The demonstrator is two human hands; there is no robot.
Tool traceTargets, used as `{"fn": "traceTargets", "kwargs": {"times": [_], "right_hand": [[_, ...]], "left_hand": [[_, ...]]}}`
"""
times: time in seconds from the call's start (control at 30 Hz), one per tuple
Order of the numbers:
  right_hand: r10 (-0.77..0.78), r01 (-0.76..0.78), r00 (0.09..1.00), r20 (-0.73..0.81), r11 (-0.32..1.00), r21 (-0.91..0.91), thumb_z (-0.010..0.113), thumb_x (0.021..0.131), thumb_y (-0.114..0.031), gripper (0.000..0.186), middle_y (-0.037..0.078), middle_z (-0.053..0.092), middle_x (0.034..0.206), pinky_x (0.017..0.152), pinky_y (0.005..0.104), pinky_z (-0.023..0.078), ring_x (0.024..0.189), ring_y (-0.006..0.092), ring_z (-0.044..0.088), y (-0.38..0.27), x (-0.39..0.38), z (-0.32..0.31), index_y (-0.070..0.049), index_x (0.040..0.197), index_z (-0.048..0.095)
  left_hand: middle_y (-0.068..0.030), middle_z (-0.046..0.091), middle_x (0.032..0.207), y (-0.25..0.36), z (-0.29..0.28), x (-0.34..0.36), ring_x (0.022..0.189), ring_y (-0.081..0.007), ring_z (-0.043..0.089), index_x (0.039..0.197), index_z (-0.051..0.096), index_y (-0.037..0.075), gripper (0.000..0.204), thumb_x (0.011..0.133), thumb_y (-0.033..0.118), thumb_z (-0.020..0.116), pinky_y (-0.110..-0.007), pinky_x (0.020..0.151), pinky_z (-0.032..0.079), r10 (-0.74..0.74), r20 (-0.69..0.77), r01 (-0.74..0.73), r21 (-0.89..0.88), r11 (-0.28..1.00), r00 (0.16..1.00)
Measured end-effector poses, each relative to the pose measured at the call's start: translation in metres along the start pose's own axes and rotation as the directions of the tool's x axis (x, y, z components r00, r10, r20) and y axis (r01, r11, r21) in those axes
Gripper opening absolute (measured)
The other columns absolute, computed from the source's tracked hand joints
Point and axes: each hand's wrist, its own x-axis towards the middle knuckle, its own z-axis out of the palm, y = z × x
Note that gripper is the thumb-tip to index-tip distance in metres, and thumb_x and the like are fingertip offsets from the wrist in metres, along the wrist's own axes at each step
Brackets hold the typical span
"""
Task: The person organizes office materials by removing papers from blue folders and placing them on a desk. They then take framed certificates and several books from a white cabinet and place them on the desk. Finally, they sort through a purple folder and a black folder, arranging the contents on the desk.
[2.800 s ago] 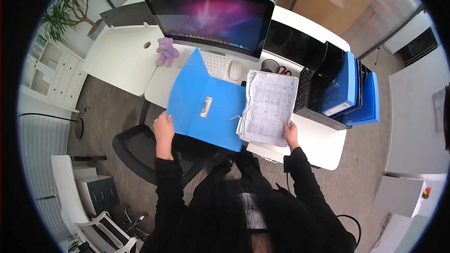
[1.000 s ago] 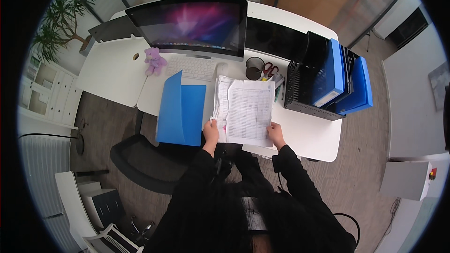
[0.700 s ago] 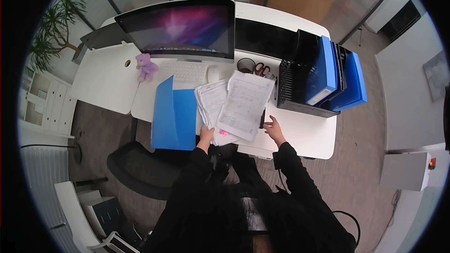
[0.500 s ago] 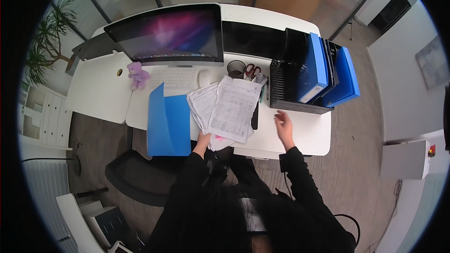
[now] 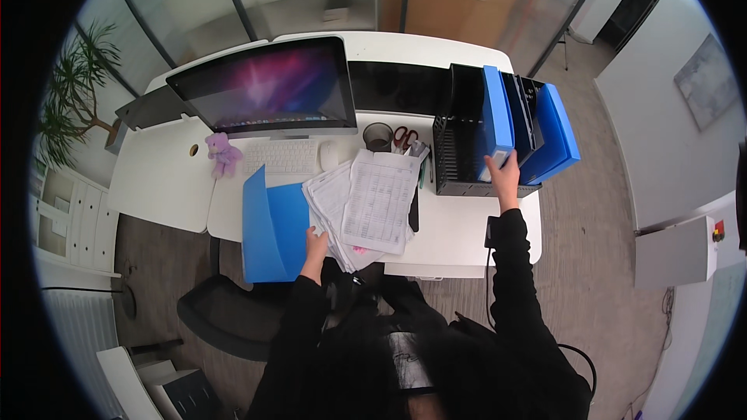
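At the black file rack, my right hand grips the lower end of a blue binder's spine, thumb on one side and fingers on the other. The binder stands upright in the rack beside black files and another blue binder. My left hand is at the desk's front, between an open blue folder and a fanned stack of printed papers. Its fingers look apart and hold nothing that I can see.
Behind the papers are a mesh pen cup, red-handled scissors, a white mouse and a keyboard. A large monitor stands at the back. A purple teddy bear sits left. An office chair is at the front left.
My right hand has moved right and up from above the bare desk to the blue binder, and now grips it. My left hand has left the papers' lower edge and shifted slightly left.
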Motion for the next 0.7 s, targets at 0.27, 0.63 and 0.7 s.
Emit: {"fn": "traceTargets", "kwargs": {"times": [0.27, 0.63, 0.7], "right_hand": [[0.078, -0.081, 0.995, -0.055, 0.995, -0.066, 0.064, 0.065, -0.027, 0.040, 0.018, 0.059, 0.080, 0.067, 0.0352, 0.044, 0.076, 0.0323, 0.057, -0.001, 0.000, -0.006, 0.000, 0.092, 0.053], [-0.075, 0.095, 0.974, -0.216, 0.992, 0.085, 0.066, 0.064, -0.020, 0.032, 0.014, 0.060, 0.070, 0.059, 0.0285, 0.045, 0.063, 0.0204, 0.060, -0.039, 0.000, -0.043, 0.004, 0.082, 0.055], [-0.087, 0.118, 0.966, -0.242, 0.986, 0.115, 0.066, 0.065, -0.017, 0.030, 0.012, 0.060, 0.068, 0.058, 0.0263, 0.045, 0.062, 0.0160, 0.059, -0.062, -0.002, -0.060, 0.005, 0.082, 0.054]], "left_hand": [[-0.0252, 0.042, 0.112, 0.017, -0.016, -0.005, 0.103, -0.0336, 0.043, 0.115, 0.036, -0.001, 0.052, 0.071, 0.018, 0.053, -0.037, 0.084, 0.036, 0.176, -0.016, -0.175, 0.045, 0.983, 0.984], [-0.0173, 0.046, 0.105, 0.098, -0.004, -0.055, 0.098, -0.0305, 0.046, 0.108, 0.041, 0.001, 0.039, 0.072, 0.011, 0.052, -0.035, 0.081, 0.037, 0.561, 0.111, -0.568, 0.057, 0.821, 0.821], [-0.0163, 0.046, 0.105, 0.118, 0.004, -0.069, 0.098, -0.0305, 0.045, 0.108, 0.042, 0.003, 0.039, 0.071, 0.009, 0.053, -0.034, 0.083, 0.037, 0.658, 0.155, -0.671, 0.051, 0.740, 0.737]]}}
